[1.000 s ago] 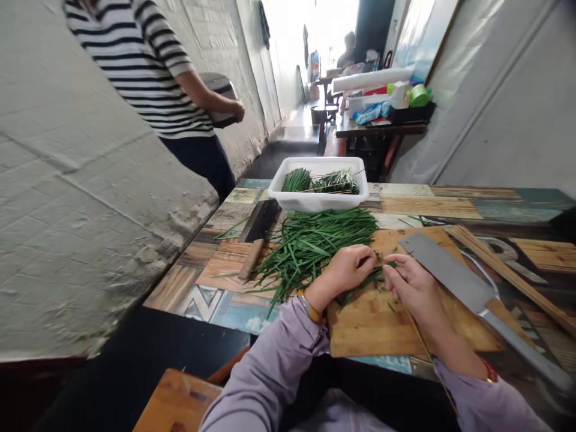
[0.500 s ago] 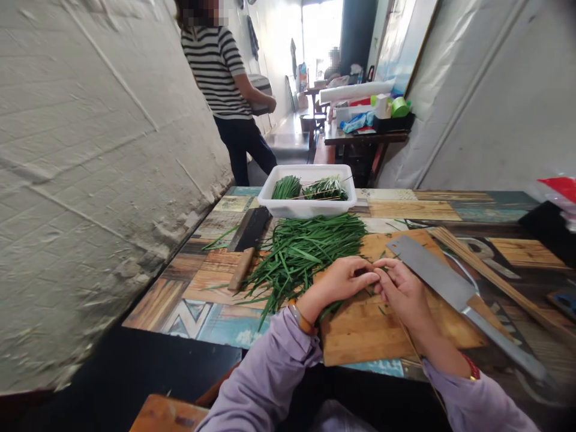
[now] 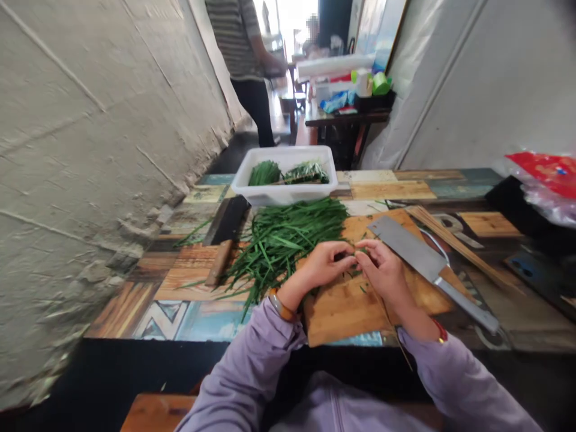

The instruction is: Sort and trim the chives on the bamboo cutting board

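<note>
Green leaves (image 3: pixel 288 234): left of wooden board (image 3: pixel 344 312)
Left hand (image 3: pixel 326 264): over board, fingers curled, contents unclear
Right hand (image 3: pixel 386 279): over board, fingers pinching thin stick (image 3: pixel 398 341)

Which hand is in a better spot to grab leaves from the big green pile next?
Probably the left hand: it is nearer the pile of leaves, which lies just past it and off to its left. The right hand is farther over, closer to the grey-handled knife.

Over on the table (image 3: pixel 186 279), greens (image 3: pixel 288 234) lie between a knife (image 3: pixel 222 225), left, and a chopping board (image 3: pixel 335 315), right, a cleaver (image 3: pixel 413 249) on it. A tub (image 3: pixel 285 194) sits behind the greens.
</note>
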Motion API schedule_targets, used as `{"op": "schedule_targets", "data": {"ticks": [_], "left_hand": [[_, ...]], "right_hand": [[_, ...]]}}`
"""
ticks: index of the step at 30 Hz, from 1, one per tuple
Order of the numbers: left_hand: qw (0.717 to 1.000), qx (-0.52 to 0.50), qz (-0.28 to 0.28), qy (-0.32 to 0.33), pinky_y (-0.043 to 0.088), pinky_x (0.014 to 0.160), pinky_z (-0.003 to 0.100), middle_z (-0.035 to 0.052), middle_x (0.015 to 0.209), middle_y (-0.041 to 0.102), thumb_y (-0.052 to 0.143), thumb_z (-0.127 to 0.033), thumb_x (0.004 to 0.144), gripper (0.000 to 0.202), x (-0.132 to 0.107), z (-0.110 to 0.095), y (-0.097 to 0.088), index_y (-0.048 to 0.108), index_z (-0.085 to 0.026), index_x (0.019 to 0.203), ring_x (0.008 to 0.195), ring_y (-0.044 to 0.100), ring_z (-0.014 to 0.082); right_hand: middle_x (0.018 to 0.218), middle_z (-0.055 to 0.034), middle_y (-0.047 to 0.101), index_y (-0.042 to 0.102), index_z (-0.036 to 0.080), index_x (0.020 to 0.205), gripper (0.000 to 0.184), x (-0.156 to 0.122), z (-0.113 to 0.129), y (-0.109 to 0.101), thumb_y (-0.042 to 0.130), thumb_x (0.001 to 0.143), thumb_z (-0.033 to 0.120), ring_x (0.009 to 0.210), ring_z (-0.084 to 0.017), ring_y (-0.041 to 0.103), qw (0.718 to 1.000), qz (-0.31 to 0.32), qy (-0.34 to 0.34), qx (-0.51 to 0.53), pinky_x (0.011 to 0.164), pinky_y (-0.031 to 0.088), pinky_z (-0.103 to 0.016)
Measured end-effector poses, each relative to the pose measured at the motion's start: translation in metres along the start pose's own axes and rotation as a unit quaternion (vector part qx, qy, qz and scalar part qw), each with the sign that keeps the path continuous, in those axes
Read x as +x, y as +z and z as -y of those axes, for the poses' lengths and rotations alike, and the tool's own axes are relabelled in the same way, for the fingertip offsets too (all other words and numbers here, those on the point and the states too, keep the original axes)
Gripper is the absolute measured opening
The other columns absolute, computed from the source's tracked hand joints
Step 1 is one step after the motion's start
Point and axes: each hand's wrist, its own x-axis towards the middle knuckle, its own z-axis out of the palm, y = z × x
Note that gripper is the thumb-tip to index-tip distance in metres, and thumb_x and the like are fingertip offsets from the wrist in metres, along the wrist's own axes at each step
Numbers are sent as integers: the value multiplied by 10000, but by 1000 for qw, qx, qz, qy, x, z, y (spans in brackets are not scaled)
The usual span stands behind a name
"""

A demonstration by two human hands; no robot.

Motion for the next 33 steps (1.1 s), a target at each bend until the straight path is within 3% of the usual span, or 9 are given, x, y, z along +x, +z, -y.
{"op": "schedule_targets", "data": {"ticks": [5,9,13,20,22,27,33], "left_hand": [[999,-17,29,-10,454,759,241,43,868,697,623,-338,895,240,5,-5,-8,724,-120,890,807,595,145],[997,-48,-16,-63,433,676,222,28,791,675,633,-407,890,300,6,-8,-15,725,-121,872,720,560,124],[986,-99,-90,-104,364,554,200,-23,630,561,637,-443,887,324,4,-8,-17,713,-128,875,565,457,83],[974,-135,-158,-94,429,594,196,11,755,637,682,-465,862,336,5,-6,-18,725,-135,908,615,528,85],[975,-146,-141,-93,464,648,208,30,802,674,680,-466,868,340,4,-9,-17,728,-135,928,667,564,101],[978,-183,-16,-96,496,780,251,68,925,729,691,-485,863,389,2,-11,-10,731,-121,996,837,637,157],[983,-165,14,-84,464,730,239,47,855,707,718,-475,838,400,3,0,-7,718,-107,996,763,605,139]], "right_hand": [[630,41,618,618,215,917,258,3,5,-2,641,878,469,511,-111,566,997,5,27,76,493,436,-231],[596,56,602,590,221,880,273,6,12,-4,664,856,483,469,-91,523,987,-14,53,148,462,416,-220],[598,59,593,587,227,862,251,4,15,-7,693,846,453,489,-94,545,977,-43,71,198,454,426,-211],[620,56,594,587,230,895,207,-3,13,-11,674,878,417,512,-97,557,974,-11,71,215,456,429,-205],[619,55,594,585,231,896,207,-5,14,-11,671,881,419,515,-100,561,977,-4,68,204,454,427,-207],[644,48,615,590,229,912,189,-2,14,-10,665,890,401,515,-95,553,982,12,62,176,491,448,-219],[641,47,619,592,220,889,199,3,9,-5,663,878,406,511,-92,542,985,21,64,159,495,430,-216]]}}
